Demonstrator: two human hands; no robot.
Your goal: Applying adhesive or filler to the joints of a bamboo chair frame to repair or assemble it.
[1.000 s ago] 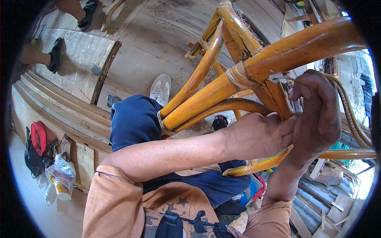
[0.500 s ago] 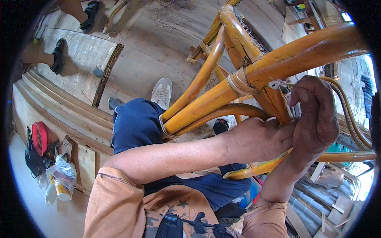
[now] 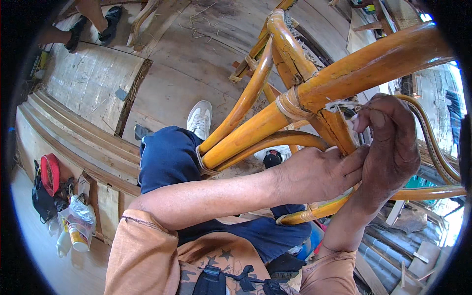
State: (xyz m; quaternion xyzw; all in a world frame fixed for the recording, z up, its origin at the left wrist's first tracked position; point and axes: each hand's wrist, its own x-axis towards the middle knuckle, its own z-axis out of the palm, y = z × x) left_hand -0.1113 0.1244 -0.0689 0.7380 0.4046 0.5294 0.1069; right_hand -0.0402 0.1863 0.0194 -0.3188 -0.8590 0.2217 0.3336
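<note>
A glossy yellow-brown rattan frame of thick bent poles leans across my lap, its joints wrapped with pale binding. My left hand is closed around a slanting pole below the main joint; its fingertips are partly hidden. Just beside it, my right hand is curled, thumb and fingers pinched together at the joint. A thin pale binding strip runs from the joint to those fingertips. The slanting pole has dark cracks along it.
Another person's feet in dark sandals stand at the far left. Long wooden planks lie at left, near a hanging plastic bag with a cup and a red strap. Scrap wood and corrugated sheets lie at right.
The other person's lower foot has moved up beside the other one. The rattan frame has shifted slightly left. My right fingers have moved a little at the joint; my left hand stays on the pole.
</note>
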